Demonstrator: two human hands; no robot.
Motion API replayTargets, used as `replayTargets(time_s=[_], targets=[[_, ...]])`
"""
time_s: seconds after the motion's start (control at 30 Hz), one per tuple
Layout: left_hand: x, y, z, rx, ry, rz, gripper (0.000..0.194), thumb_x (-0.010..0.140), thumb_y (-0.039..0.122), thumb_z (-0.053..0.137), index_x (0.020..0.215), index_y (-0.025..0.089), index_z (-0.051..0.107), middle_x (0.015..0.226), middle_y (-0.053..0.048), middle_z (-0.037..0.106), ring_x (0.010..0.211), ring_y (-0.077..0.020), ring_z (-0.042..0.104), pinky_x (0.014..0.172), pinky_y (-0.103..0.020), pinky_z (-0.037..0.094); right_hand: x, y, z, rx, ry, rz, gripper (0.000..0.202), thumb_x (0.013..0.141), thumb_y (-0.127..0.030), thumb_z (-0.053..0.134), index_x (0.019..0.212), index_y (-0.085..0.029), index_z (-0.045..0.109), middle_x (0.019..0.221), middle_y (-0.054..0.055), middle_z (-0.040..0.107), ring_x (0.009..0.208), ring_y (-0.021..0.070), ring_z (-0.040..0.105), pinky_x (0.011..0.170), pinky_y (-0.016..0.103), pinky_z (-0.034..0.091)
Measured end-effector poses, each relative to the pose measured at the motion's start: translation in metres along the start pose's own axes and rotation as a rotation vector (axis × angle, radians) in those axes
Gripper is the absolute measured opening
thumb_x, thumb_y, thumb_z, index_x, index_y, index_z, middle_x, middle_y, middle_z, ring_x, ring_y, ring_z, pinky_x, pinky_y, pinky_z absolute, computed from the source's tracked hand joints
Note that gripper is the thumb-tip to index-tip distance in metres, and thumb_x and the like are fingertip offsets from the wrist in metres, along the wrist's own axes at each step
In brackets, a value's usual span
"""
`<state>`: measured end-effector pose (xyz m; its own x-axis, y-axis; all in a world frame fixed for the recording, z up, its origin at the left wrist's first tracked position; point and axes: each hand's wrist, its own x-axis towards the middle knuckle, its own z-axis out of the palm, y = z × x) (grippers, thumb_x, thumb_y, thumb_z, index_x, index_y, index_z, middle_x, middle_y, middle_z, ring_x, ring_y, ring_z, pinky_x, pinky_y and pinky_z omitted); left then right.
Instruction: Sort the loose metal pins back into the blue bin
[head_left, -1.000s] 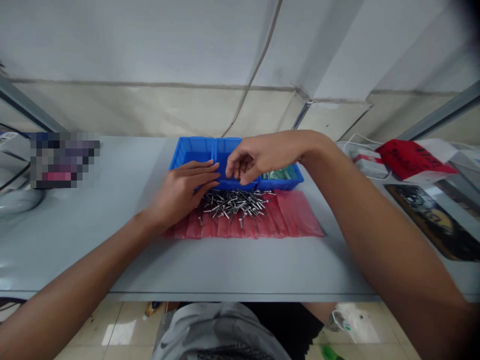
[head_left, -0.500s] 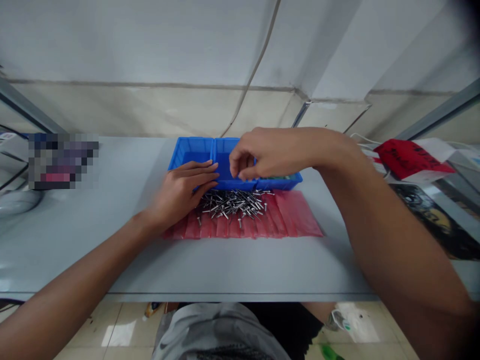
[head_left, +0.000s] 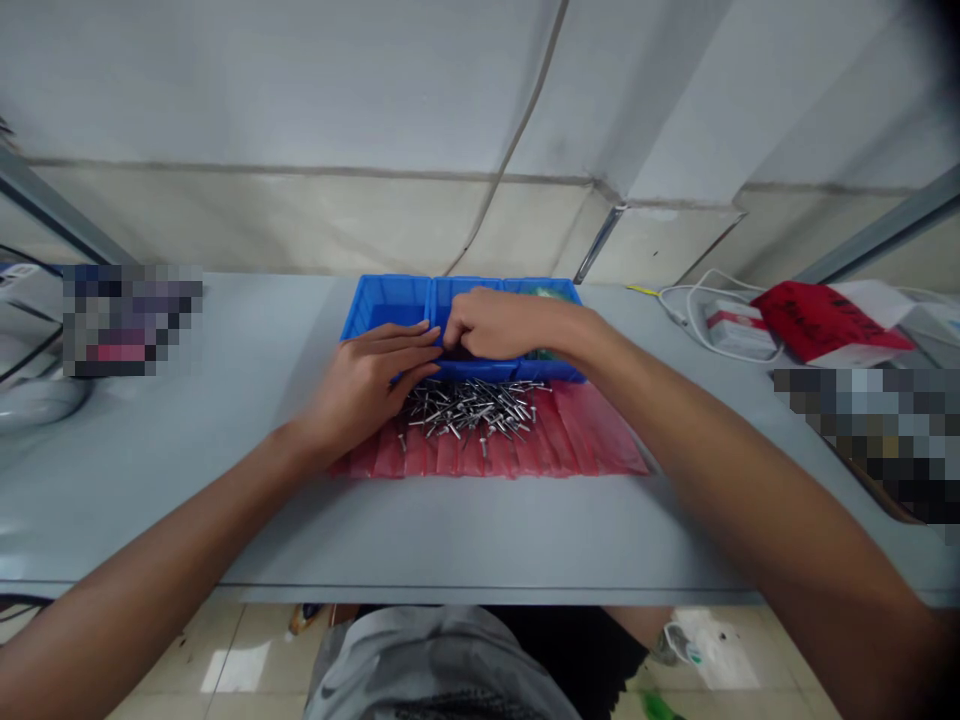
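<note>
Three blue plastic bins [head_left: 397, 289] stand in a row. My left hand [head_left: 371, 365] lies with its fingers stretched out over the front edge of the left bin. Into the middle bin reaches my right hand [head_left: 491, 322], its fingers curled downward; the fingertips are hidden, so what they hold, if anything, does not show. In front of the bins is a heap of shiny metal pins [head_left: 472, 408] that look like blind rivets. They lie on a folded pink plastic sheet [head_left: 592, 440]. Something clear and greenish [head_left: 551, 295] sits in the right bin, partly behind my right hand.
The grey table [head_left: 465, 530] runs up to the wall. On the right lie a red and white package [head_left: 806, 315], a small white box [head_left: 739, 330] and a white cable [head_left: 697, 300]. A grey rounded object [head_left: 41, 402] is at the far left.
My right hand has dropped into the middle bin and its forearm has swung lower, uncovering more of the right bin. My left hand stays in place on the left bin.
</note>
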<state>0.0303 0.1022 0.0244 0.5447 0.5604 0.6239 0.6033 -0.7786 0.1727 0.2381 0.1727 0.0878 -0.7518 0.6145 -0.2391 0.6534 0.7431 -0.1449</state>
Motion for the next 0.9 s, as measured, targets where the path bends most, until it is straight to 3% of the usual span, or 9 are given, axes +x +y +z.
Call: replayTargets(time_s=[0.17,0.33,0.43,0.6,0.7,0.8,0.9], targets=[[0.000,0.000,-0.001,0.012,-0.028,-0.011,0.021,0.101,0.026,0.061,0.116,0.022,0.076,0.122,-0.004,0.077,0.121,-0.0231,0.072,0.105,-0.045,0.062,0.011,0.010,0.014,-0.121,0.119,0.105,0.029,0.084,-0.005,0.052,0.098,-0.013,0.075,0.100,0.014,0.076,0.085,0.0220,0.064,0.070,0.032,0.041],[0.001,-0.003,0.000,-0.001,-0.026,0.010,0.021,0.101,0.026,0.061,0.114,0.021,0.076,0.121,-0.004,0.077,0.121,-0.0233,0.071,0.104,-0.045,0.063,0.013,0.002,0.016,-0.209,0.172,0.164,0.034,0.090,-0.005,0.046,0.108,-0.008,0.075,0.113,0.022,0.074,0.096,0.0272,0.068,0.075,0.034,0.042],[0.002,-0.004,0.000,-0.020,-0.016,-0.001,0.020,0.101,0.025,0.061,0.113,0.021,0.076,0.120,-0.004,0.077,0.121,-0.0232,0.072,0.103,-0.045,0.063,0.008,-0.009,0.009,-0.193,0.115,0.169,0.032,0.087,-0.008,0.052,0.109,-0.010,0.076,0.104,0.020,0.076,0.091,0.0273,0.068,0.072,0.034,0.042],[0.000,-0.003,0.002,-0.034,-0.015,0.011,0.020,0.101,0.024,0.060,0.114,0.022,0.076,0.119,-0.004,0.078,0.123,-0.0231,0.071,0.105,-0.044,0.062,-0.003,-0.019,-0.008,-0.065,-0.068,0.039,0.028,0.081,-0.010,0.055,0.094,-0.018,0.079,0.085,0.007,0.077,0.069,0.0189,0.064,0.059,0.031,0.041],[0.000,-0.005,0.000,-0.022,-0.008,0.017,0.022,0.101,0.024,0.060,0.117,0.019,0.075,0.122,-0.007,0.077,0.122,-0.0238,0.071,0.105,-0.044,0.062,-0.022,-0.007,-0.029,0.113,-0.064,-0.037,0.033,0.079,-0.005,0.054,0.096,-0.020,0.079,0.089,0.001,0.078,0.075,0.0160,0.066,0.064,0.028,0.045],[-0.001,-0.009,-0.004,0.001,-0.022,0.020,0.034,0.100,0.032,0.064,0.131,0.019,0.068,0.140,-0.011,0.067,0.127,-0.0259,0.068,0.110,-0.046,0.058,-0.049,0.019,-0.048,-0.031,0.158,0.177,0.030,0.081,-0.011,0.062,0.104,-0.022,0.080,0.094,0.000,0.079,0.080,0.0191,0.069,0.068,0.030,0.048],[-0.002,-0.016,-0.006,0.027,-0.095,0.032,0.046,0.099,0.041,0.064,0.141,0.021,0.061,0.150,-0.011,0.059,0.138,-0.0290,0.059,0.118,-0.052,0.051,-0.068,0.047,-0.049,-0.118,0.108,0.344,0.036,0.080,-0.026,0.076,0.116,-0.022,0.077,0.102,0.005,0.079,0.085,0.0262,0.071,0.070,0.036,0.051]])
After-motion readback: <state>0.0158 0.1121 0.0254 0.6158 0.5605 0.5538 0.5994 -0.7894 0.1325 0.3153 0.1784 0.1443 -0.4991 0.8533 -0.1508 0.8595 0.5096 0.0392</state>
